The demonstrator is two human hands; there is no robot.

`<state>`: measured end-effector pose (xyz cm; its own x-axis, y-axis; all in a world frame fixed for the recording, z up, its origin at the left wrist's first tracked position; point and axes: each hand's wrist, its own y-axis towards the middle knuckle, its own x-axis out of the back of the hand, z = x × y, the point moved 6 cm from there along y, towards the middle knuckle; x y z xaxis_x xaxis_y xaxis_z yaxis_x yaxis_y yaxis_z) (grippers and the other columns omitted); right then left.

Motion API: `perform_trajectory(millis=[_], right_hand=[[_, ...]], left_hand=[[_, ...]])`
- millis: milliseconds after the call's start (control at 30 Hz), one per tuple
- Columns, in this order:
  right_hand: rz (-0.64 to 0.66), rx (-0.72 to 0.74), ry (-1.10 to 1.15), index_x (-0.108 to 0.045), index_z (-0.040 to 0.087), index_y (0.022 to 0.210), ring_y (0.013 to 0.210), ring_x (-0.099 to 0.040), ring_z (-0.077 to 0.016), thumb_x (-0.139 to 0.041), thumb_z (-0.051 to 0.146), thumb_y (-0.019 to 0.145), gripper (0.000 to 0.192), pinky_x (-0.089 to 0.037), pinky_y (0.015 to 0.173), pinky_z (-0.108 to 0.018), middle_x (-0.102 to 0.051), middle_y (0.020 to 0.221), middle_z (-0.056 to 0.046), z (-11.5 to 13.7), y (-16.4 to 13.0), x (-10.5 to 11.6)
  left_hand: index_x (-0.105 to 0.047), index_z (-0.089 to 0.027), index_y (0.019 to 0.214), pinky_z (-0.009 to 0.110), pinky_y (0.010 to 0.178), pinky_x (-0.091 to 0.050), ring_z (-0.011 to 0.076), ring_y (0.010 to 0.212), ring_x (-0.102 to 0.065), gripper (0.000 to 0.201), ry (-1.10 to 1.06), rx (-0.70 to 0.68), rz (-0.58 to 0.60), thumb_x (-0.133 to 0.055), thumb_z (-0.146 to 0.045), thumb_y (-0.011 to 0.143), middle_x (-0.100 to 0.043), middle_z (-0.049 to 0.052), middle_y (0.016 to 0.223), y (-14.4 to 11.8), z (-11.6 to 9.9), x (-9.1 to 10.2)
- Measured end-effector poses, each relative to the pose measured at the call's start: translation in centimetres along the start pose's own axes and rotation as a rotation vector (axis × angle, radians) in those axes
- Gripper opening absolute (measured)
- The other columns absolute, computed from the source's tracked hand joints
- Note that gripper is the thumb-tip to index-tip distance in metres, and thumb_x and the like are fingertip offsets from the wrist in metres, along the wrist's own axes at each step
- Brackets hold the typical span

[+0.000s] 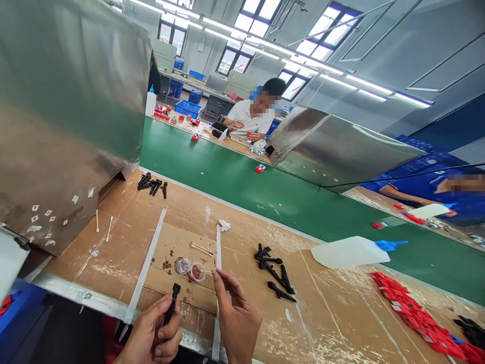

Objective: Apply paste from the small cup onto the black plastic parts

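Left hand [153, 333] grips black part [171, 305]; right hand [237, 316] seemingly pinches swab [204, 272].

Desk [333, 323]: brown cardboard, white tape strips. Conveyor belt [242, 187]: green. Plastic part [172, 303] in left hand [155, 331]: black. Loose parts [275, 273] mid-desk: black. Pile of pieces [420, 318] at right: red. Squeeze bottle [350, 251]: translucent white, blue nozzle. Small cups [189, 268]: clear, reddish residue. Metal shield [68, 111]: dull silver, white sticker scraps. Crates [188, 107] behind: blue.
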<state>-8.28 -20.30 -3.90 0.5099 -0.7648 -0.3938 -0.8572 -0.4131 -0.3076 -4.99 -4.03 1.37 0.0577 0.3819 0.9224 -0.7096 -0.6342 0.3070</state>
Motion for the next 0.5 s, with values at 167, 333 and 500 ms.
perform_trajectory(millis=[167, 333, 500], right_hand=[[-0.040, -0.036, 0.071, -0.071, 0.018, 0.094, 0.082, -0.066, -0.0164, -0.071, 0.043, 0.080, 0.029, -0.052, 0.078, -0.026, -0.072, 0.092, -0.005, 0.7, -0.5, 0.2], [-0.059, -0.007, 0.075, -0.071, 0.017, 0.093, 0.080, -0.067, -0.0168, -0.071, 0.042, 0.080, 0.027, -0.054, 0.076, -0.026, -0.072, 0.092, -0.006, 1.1, -0.6, 0.1], [-0.070, -0.048, 0.054, -0.072, 0.017, 0.095, 0.084, -0.067, -0.0177, -0.072, 0.042, 0.079, 0.029, -0.054, 0.079, -0.026, -0.073, 0.093, -0.006, 0.2, -0.7, -0.1]], left_hand=[[-0.055, -0.019, 0.077, 0.014, 0.032, -0.008, 0.0000, 0.030, -0.017, 0.044, -0.001, -0.003, -0.001, -0.078, -0.055, 0.067, -0.029, -0.013, 0.041, 0.1, 0.1, -0.1], [-0.057, -0.019, 0.077, 0.015, 0.032, -0.008, 0.0001, 0.031, -0.016, 0.040, 0.005, -0.006, 0.012, -0.077, -0.053, 0.070, -0.027, -0.013, 0.042, 0.1, 0.0, -0.1], [-0.057, -0.019, 0.078, 0.015, 0.033, -0.009, 0.0004, 0.032, -0.016, 0.038, -0.006, -0.012, -0.006, -0.074, -0.052, 0.073, -0.027, -0.012, 0.043, 0.0, 0.0, -0.1]])
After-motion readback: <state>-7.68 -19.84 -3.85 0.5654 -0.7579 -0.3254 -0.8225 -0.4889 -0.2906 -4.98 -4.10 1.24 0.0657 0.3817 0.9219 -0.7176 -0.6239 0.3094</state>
